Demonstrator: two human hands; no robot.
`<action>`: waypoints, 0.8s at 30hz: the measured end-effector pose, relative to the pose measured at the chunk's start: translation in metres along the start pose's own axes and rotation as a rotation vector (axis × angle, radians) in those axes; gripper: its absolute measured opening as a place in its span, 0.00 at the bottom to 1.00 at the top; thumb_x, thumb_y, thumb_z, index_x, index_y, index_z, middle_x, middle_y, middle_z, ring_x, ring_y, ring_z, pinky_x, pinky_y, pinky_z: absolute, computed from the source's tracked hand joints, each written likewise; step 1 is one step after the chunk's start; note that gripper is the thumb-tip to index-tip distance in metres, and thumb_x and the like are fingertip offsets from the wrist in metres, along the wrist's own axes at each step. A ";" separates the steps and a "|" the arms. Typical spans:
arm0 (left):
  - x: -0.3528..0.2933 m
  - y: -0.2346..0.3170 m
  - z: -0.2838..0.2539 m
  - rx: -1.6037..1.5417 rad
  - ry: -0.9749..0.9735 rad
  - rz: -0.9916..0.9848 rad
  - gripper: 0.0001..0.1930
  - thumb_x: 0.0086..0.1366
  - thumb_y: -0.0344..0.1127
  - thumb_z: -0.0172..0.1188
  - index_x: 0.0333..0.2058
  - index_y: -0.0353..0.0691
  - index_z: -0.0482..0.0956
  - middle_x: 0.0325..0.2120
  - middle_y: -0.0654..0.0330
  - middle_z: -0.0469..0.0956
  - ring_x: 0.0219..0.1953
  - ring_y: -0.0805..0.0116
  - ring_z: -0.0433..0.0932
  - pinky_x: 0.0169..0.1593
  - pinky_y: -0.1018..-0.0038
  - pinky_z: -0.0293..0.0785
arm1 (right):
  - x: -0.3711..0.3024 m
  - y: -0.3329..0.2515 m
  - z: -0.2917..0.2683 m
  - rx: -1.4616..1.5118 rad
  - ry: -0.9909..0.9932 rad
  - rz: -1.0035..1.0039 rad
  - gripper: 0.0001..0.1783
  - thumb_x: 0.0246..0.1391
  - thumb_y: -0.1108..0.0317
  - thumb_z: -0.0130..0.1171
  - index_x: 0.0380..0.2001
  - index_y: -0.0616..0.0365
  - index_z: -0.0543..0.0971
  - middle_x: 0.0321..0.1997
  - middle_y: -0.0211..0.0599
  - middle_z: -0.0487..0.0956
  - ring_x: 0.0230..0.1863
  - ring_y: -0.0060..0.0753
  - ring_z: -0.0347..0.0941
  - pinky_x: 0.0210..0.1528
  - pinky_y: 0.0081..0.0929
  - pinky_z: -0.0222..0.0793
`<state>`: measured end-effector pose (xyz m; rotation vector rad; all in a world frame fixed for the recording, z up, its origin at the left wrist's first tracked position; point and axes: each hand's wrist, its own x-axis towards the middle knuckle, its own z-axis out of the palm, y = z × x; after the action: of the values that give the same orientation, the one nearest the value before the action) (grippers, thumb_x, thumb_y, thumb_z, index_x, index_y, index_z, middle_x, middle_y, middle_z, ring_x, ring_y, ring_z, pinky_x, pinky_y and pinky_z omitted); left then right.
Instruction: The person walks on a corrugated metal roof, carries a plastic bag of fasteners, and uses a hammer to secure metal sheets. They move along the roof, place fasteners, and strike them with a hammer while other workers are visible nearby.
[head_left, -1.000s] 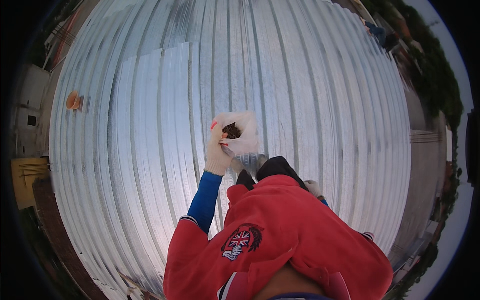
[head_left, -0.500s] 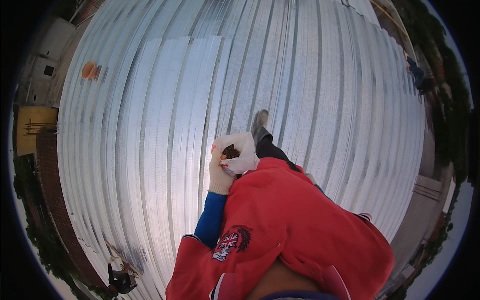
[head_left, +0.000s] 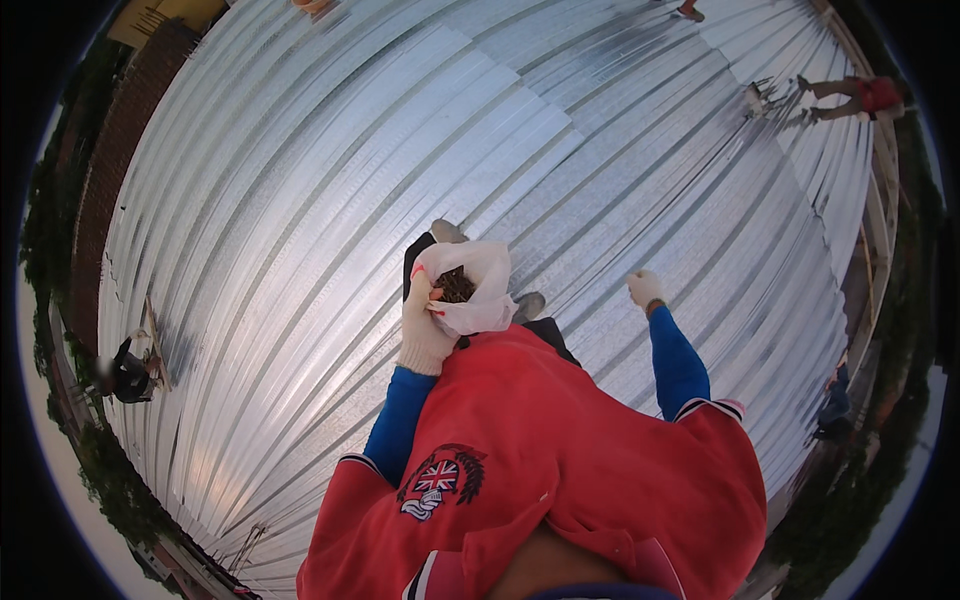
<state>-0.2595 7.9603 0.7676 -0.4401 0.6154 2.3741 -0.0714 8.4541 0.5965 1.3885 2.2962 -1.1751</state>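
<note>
My left hand (head_left: 425, 335), in a cream knit glove, grips the rim of a white plastic bag (head_left: 489, 282) in front of my body. The bag's mouth gapes upward, and small dark pieces (head_left: 456, 287) lie inside, perhaps metal fasteners but too small to be sure. Out to the right, apart from the bag, my right hand (head_left: 645, 288) wears a similar glove. Its fingers are curled closed over the metal sheeting; whatever they may hold is hidden. Blue sleeves cover both forearms.
Ribbed metal roof sheets (head_left: 350, 190) spread all around, with overlapping edges. My boots (head_left: 449, 231) stand on them. One person (head_left: 132, 370) is at the far left, another (head_left: 850, 97) at the upper right, and a third (head_left: 835, 405) at the right edge. A brick wall (head_left: 125, 130) borders the left.
My view has turned rightward across the roof. My right arm has come into sight, held out to the side. The bag stays in my left hand, and my feet have shifted in a step.
</note>
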 end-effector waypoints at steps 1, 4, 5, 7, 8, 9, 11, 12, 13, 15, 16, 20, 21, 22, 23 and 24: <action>-0.001 0.003 -0.008 -0.021 0.018 0.009 0.28 0.80 0.53 0.55 0.67 0.39 0.71 0.60 0.50 0.80 0.60 0.51 0.82 0.61 0.49 0.83 | 0.012 -0.010 -0.005 0.006 0.008 -0.041 0.19 0.61 0.58 0.63 0.40 0.66 0.86 0.27 0.38 0.83 0.25 0.31 0.80 0.28 0.34 0.74; 0.019 0.020 -0.005 -0.063 0.069 0.065 0.30 0.78 0.56 0.56 0.65 0.37 0.73 0.58 0.49 0.81 0.58 0.50 0.83 0.60 0.47 0.83 | 0.027 -0.080 0.005 0.093 -0.038 -0.105 0.19 0.61 0.57 0.64 0.40 0.66 0.86 0.28 0.38 0.84 0.26 0.29 0.80 0.29 0.32 0.73; 0.039 0.026 -0.007 -0.072 0.074 0.089 0.31 0.77 0.58 0.57 0.64 0.36 0.73 0.57 0.49 0.82 0.57 0.50 0.83 0.59 0.45 0.83 | 0.031 -0.115 0.009 0.134 -0.048 -0.122 0.19 0.61 0.57 0.64 0.40 0.66 0.86 0.28 0.38 0.84 0.26 0.29 0.80 0.29 0.32 0.73; 0.079 0.034 -0.003 -0.133 0.096 0.083 0.30 0.77 0.57 0.58 0.63 0.36 0.74 0.55 0.50 0.82 0.56 0.50 0.84 0.58 0.45 0.84 | 0.046 -0.149 0.019 0.030 -0.093 -0.172 0.19 0.61 0.57 0.63 0.41 0.66 0.86 0.29 0.37 0.84 0.27 0.28 0.80 0.29 0.31 0.74; 0.104 0.041 -0.003 -0.161 0.111 0.080 0.30 0.77 0.56 0.59 0.62 0.36 0.74 0.55 0.50 0.83 0.56 0.51 0.84 0.58 0.46 0.84 | 0.054 -0.163 0.028 -0.025 -0.108 -0.187 0.19 0.61 0.58 0.63 0.42 0.66 0.86 0.29 0.36 0.84 0.26 0.28 0.80 0.29 0.31 0.74; 0.125 0.054 -0.006 -0.170 0.163 0.053 0.29 0.77 0.56 0.59 0.62 0.37 0.74 0.55 0.51 0.83 0.55 0.51 0.84 0.58 0.46 0.84 | 0.056 -0.178 0.040 -0.076 -0.129 -0.198 0.19 0.61 0.58 0.63 0.42 0.65 0.87 0.29 0.36 0.84 0.26 0.28 0.80 0.29 0.30 0.75; 0.160 0.076 -0.009 -0.190 0.282 -0.015 0.28 0.77 0.54 0.60 0.63 0.38 0.74 0.54 0.51 0.83 0.55 0.51 0.84 0.58 0.46 0.84 | 0.065 -0.207 0.058 -0.100 -0.204 -0.131 0.20 0.60 0.57 0.63 0.43 0.66 0.87 0.28 0.37 0.84 0.25 0.28 0.80 0.27 0.30 0.75; 0.150 0.141 0.001 -0.109 0.314 0.014 0.27 0.77 0.53 0.60 0.63 0.38 0.73 0.54 0.51 0.82 0.56 0.51 0.84 0.58 0.46 0.84 | 0.041 -0.233 0.102 -0.056 -0.290 -0.037 0.21 0.60 0.56 0.63 0.43 0.66 0.86 0.28 0.37 0.84 0.24 0.29 0.80 0.27 0.30 0.75; 0.161 0.170 0.020 -0.116 0.274 0.046 0.25 0.76 0.53 0.62 0.59 0.39 0.74 0.53 0.53 0.82 0.55 0.52 0.84 0.57 0.46 0.84 | 0.045 -0.248 0.108 -0.053 -0.321 0.023 0.21 0.60 0.56 0.63 0.43 0.66 0.86 0.28 0.38 0.84 0.24 0.29 0.80 0.26 0.30 0.75; 0.173 0.211 0.049 -0.135 0.234 0.084 0.22 0.73 0.53 0.66 0.51 0.40 0.76 0.50 0.56 0.81 0.52 0.54 0.84 0.55 0.45 0.85 | 0.067 -0.278 0.122 -0.057 -0.353 0.056 0.22 0.59 0.56 0.63 0.44 0.67 0.86 0.28 0.38 0.85 0.23 0.30 0.80 0.25 0.30 0.75; 0.188 0.233 0.050 -0.129 0.187 0.105 0.22 0.74 0.52 0.65 0.52 0.40 0.76 0.50 0.56 0.81 0.52 0.55 0.84 0.55 0.46 0.85 | 0.079 -0.295 0.133 -0.059 -0.351 0.016 0.23 0.59 0.55 0.63 0.44 0.67 0.86 0.28 0.39 0.85 0.23 0.30 0.80 0.25 0.30 0.75; 0.207 0.317 0.040 -0.122 0.219 0.261 0.27 0.78 0.54 0.58 0.62 0.39 0.74 0.56 0.54 0.81 0.57 0.52 0.82 0.60 0.48 0.83 | 0.087 -0.376 0.180 -0.138 -0.418 -0.164 0.27 0.58 0.51 0.63 0.44 0.67 0.87 0.33 0.48 0.88 0.34 0.40 0.86 0.38 0.37 0.80; 0.214 0.332 0.046 -0.137 0.198 0.296 0.27 0.78 0.54 0.58 0.63 0.40 0.73 0.57 0.54 0.81 0.58 0.52 0.82 0.61 0.48 0.82 | 0.100 -0.394 0.185 -0.184 -0.436 -0.241 0.27 0.58 0.50 0.63 0.43 0.67 0.88 0.35 0.51 0.89 0.37 0.43 0.87 0.41 0.39 0.81; 0.219 0.344 0.051 -0.153 0.178 0.332 0.27 0.78 0.55 0.57 0.64 0.40 0.73 0.57 0.54 0.81 0.58 0.53 0.82 0.61 0.49 0.82 | 0.115 -0.411 0.187 -0.216 -0.428 -0.262 0.28 0.57 0.50 0.63 0.44 0.68 0.88 0.36 0.53 0.88 0.39 0.46 0.87 0.44 0.40 0.80; 0.224 0.355 0.051 -0.168 0.162 0.368 0.28 0.79 0.55 0.56 0.65 0.40 0.73 0.58 0.54 0.81 0.59 0.53 0.82 0.62 0.49 0.81 | 0.126 -0.428 0.192 -0.248 -0.423 -0.280 0.28 0.57 0.50 0.62 0.44 0.68 0.87 0.38 0.55 0.88 0.41 0.49 0.87 0.46 0.41 0.80; 0.233 0.365 0.051 -0.190 0.156 0.385 0.29 0.79 0.56 0.55 0.66 0.40 0.72 0.59 0.53 0.81 0.60 0.53 0.81 0.63 0.48 0.81 | 0.139 -0.445 0.198 -0.281 -0.419 -0.299 0.28 0.56 0.50 0.62 0.44 0.68 0.87 0.40 0.57 0.88 0.44 0.52 0.87 0.49 0.43 0.80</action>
<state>-0.6783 7.8527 0.8202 -0.6438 0.5889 2.7986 -0.5521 8.2958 0.6236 0.6456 2.2891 -1.0432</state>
